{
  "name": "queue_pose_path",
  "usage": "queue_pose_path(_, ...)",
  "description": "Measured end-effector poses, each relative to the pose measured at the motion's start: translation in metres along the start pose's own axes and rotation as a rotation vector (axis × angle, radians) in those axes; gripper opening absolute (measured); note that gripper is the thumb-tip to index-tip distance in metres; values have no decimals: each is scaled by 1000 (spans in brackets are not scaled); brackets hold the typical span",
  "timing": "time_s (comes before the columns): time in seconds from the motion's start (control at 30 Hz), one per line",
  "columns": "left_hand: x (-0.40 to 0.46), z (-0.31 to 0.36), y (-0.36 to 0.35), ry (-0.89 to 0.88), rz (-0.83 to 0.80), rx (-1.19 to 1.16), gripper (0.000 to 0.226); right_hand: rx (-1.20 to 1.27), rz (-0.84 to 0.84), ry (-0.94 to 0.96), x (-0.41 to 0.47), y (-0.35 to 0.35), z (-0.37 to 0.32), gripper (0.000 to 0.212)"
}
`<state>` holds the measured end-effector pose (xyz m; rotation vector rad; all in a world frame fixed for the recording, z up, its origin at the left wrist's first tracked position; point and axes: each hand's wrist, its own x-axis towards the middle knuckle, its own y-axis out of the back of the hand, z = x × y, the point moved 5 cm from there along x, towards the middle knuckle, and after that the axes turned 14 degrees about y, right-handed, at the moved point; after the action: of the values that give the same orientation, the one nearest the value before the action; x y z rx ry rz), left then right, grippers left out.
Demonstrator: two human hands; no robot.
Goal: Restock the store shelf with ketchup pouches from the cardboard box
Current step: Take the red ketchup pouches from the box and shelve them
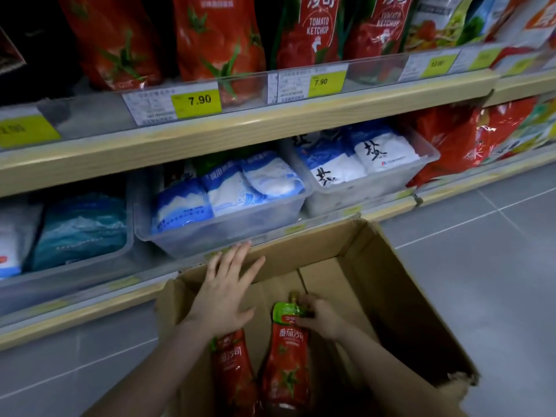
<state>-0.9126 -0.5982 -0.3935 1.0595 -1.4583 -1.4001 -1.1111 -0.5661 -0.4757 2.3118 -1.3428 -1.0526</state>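
Observation:
An open cardboard box [391, 284] stands on the floor against the shelf unit. Inside it lie two red ketchup pouches with green tops. My right hand [320, 319] is shut on the neck of the right pouch [287, 356], near its cap. The left pouch [230, 365] lies beside it, its top hidden under my left wrist. My left hand [224, 291] hovers over the box's far wall with fingers spread and nothing in it. The upper shelf [240, 127] holds a row of standing red ketchup pouches [216, 40] behind 7.90 price tags.
The lower shelf carries clear plastic bins [228, 227] of blue and white bags, just beyond the box. Red packets [457, 145] fill the lower shelf at the right. Grey tiled floor [481, 266] lies right of the box.

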Motion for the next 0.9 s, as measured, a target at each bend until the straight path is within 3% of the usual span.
queue_pose_path(0.13,2,-1,0,13,-25,-7,98,39,51,-39,7,2,3,45)
queue_pose_path(0.27,4,-2,-3,23,-67,-34,98,108,93,18,3,13,0,12)
queue_pose_path(0.5,3,-6,4,1,-120,-115,96,454,132,149,-16,25,-41,16)
queue_pose_path(0.73,-7,-11,36,21,-205,-293,92,339,173,385,-32,62,-105,19)
queue_pose_path(0.9,-12,-22,70,172,-216,-561,89,352,235,490,-47,99,-146,15)
